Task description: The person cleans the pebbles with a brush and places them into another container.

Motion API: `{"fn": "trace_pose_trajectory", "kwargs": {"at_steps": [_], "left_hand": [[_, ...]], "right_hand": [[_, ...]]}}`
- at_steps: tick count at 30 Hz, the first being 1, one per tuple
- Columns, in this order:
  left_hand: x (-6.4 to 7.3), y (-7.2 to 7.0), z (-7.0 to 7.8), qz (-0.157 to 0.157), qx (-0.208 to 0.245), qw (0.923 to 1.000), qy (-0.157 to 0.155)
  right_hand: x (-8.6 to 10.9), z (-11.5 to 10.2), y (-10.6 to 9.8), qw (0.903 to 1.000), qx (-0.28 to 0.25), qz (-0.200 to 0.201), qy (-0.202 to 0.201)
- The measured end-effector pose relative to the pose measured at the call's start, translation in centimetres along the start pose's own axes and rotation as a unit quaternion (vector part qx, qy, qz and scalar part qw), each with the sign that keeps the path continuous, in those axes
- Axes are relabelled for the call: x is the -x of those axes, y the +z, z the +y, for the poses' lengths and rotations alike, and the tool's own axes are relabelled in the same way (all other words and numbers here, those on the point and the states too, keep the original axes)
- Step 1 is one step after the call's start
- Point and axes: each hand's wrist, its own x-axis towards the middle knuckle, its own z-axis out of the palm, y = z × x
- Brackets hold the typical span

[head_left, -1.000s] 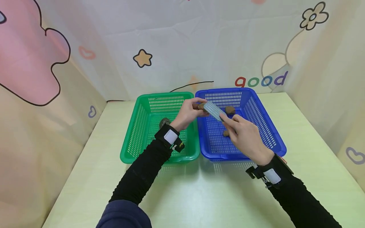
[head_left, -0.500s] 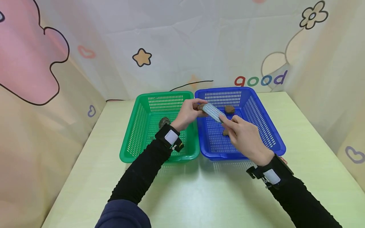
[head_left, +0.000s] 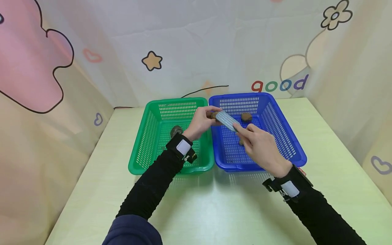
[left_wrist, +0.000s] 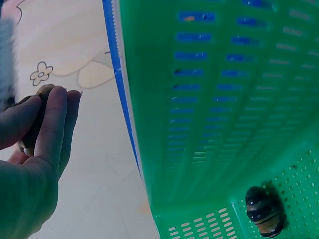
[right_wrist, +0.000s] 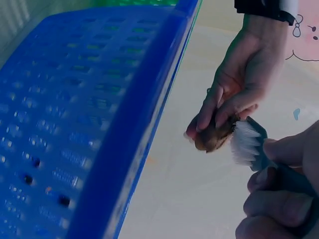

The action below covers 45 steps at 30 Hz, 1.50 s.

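Note:
Over the place where the two baskets meet, my left hand [head_left: 200, 122] holds a brown, lumpy shell [right_wrist: 213, 136] between thumb and fingers. My right hand [head_left: 261, 146] grips the handle of a grey-blue scrubbing brush [head_left: 227, 121], index finger along its back. White bristles [right_wrist: 245, 143] meet the shell's side in the right wrist view. Inside the green basket [head_left: 139, 149] lies a dark, glossy, banded shell [left_wrist: 264, 211]. Two brown lumps, one larger [head_left: 246, 117] and one smaller [head_left: 241, 142], lie in the blue basket [head_left: 225, 166]; the right hand partly hides the smaller one.
Both slotted plastic baskets stand side by side at the back of a pale table [head_left: 208, 211], their rims close together. A printed cloth [head_left: 196, 44] hangs behind and along both sides. Each wrist wears a black strap with a camera.
The brush has slid slightly left along the shell, the right hand shifting with it. My left hand stays in nearly the same place and keeps its hold.

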Motion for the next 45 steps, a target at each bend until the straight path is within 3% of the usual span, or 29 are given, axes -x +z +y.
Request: {"fn": "trace_pose_trajectory", "kwargs": {"at_steps": [6, 9, 15, 19, 25, 32, 37, 45], "left_hand": [[0.2, 0.0, 0.3, -0.013, -0.036, 0.9993, -0.005], [0.3, 0.3, 0.3, -0.023, -0.052, 0.9984, 0.006], [0.3, 0.0, 0.0, -0.016, -0.027, 0.9995, 0.0], [0.4, -0.1, 0.2, -0.013, -0.025, 0.9996, -0.005], [0.4, 0.4, 0.3, -0.047, -0.031, 0.9983, 0.013], [0.4, 0.0, 0.3, -0.018, -0.025, 0.9995, -0.004], [0.4, 0.1, 0.2, -0.028, -0.046, 0.9985, -0.008], [0.5, -0.2, -0.2, -0.017, 0.039, 0.999, -0.015]], "right_hand": [[-0.5, 0.1, 0.0, 0.999, 0.006, 0.018, 0.04], [-0.8, -0.2, 0.6, 0.9992, -0.012, 0.013, 0.037], [-0.1, -0.2, 0.4, 0.9997, -0.019, -0.011, 0.008], [0.0, 0.2, -0.1, 0.9997, 0.001, 0.002, 0.023], [-0.7, -0.1, 0.4, 0.9992, -0.021, 0.009, 0.033], [0.2, 0.0, -0.3, 0.9993, -0.026, -0.002, 0.028], [-0.1, 0.1, -0.1, 0.9985, -0.012, 0.01, 0.052], [0.1, -0.3, 0.1, 0.9982, -0.023, -0.014, 0.053]]}}
